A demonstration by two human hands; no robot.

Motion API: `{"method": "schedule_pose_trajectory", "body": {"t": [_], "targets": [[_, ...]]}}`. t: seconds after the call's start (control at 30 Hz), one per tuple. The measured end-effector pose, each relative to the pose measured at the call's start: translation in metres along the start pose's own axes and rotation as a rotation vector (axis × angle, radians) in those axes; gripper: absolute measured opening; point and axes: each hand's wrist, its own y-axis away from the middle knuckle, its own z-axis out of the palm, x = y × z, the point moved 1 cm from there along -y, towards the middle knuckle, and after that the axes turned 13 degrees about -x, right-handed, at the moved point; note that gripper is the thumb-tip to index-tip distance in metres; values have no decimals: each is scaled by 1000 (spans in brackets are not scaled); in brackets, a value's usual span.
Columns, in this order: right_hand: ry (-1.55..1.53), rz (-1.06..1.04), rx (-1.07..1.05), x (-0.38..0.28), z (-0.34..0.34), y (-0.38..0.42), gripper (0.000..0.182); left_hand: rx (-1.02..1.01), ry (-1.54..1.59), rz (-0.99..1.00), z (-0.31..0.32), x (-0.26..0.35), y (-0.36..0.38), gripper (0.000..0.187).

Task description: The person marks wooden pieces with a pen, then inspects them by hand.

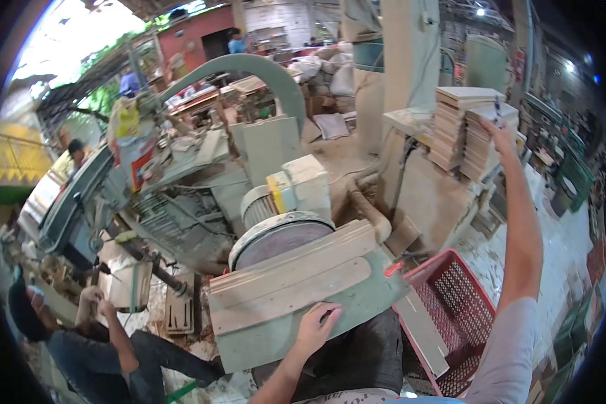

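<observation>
My left hand (316, 328) rests above the green worktable (262, 340) of a disc sander, its fingers curled round a small dark thing that I cannot make out. A wooden board (303, 289) with a rounded end lies on that table, against the round sanding disc (283, 242). My right arm reaches far out to the right. There my right hand (503, 140) is closed on a slim, dark and whitish pen-like thing (497, 111), beside stacked flat panels (475, 131).
A red perforated crate (454, 296) stands right of the sander, with long flat strips (421, 326) along its near side. At lower left a co-worker (94, 350) sits by a drill-like machine (124, 276). A thick pipe (370, 209) runs behind the sander, near a pillar (411, 54).
</observation>
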Motion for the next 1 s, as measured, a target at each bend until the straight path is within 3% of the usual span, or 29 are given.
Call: {"method": "schedule_pose_trajectory", "body": {"t": [0.1,0.17,0.3,0.37,0.47,0.5,0.57,0.63,0.67,0.73,0.8,0.93,1.0], "targets": [[-62,19,-47,-5,-1,3,58,-20,17,4,0,0,1,21],[-77,128,-84,0,-2,-3,71,-30,19,0,-1,0,1,22],[-109,138,-134,-4,-2,3,72,-43,27,13,-2,3,1,24],[-66,-193,159,8,5,-2,72,-46,45,-7,-3,3,1,24],[78,-135,124,-54,20,76,63,-45,55,0,-3,1,2,24],[-119,-283,14,-55,35,95,48,-51,55,3,-4,2,1,24],[-142,-230,-218,-61,58,142,36,-59,59,0,-3,2,2,24],[53,-241,-377,-36,88,185,30,-45,60,40,-3,0,2,24],[-126,-496,-467,-23,107,213,28,-48,65,34,-3,-1,1,24],[-383,-114,-824,-32,123,277,26,-27,5,69,-3,-2,2,24],[-606,76,-880,-32,149,326,28,11,20,63,-1,-7,2,21],[-827,232,-904,-16,183,386,34,87,226,31,-5,-18,11,20],[-884,326,-777,-18,190,393,37,129,290,-17,-15,-16,21,20]]}}
